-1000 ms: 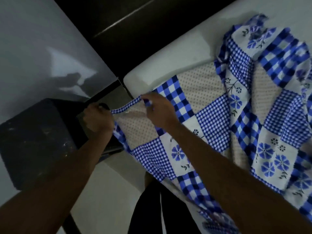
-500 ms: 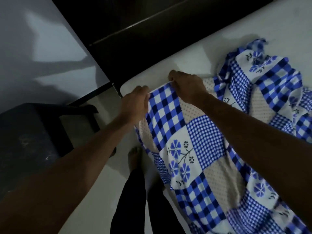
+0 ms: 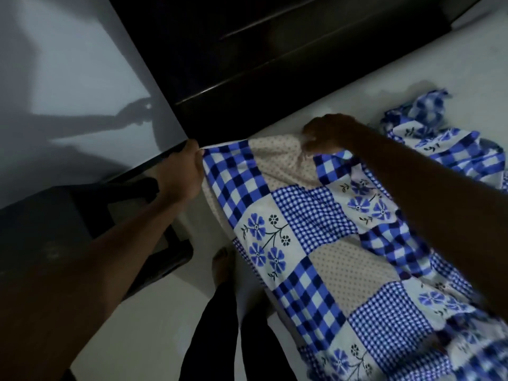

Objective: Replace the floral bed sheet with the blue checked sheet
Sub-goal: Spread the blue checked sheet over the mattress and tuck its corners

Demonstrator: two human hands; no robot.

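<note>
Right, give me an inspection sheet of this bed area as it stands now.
Surface: bare white mattress, uncovered along the headboard side.
Job's things: blue checked sheet laid over the near corner, bunched at the far right; floral sheet not seen.
Clutter: nothing seen.
Hands: left hand grips the sheet's corner at the mattress corner; right hand pinches its top edge.
Cables: nothing seen.
Surroundings: dark headboard, grey wall, black stool, pale floor.
</note>
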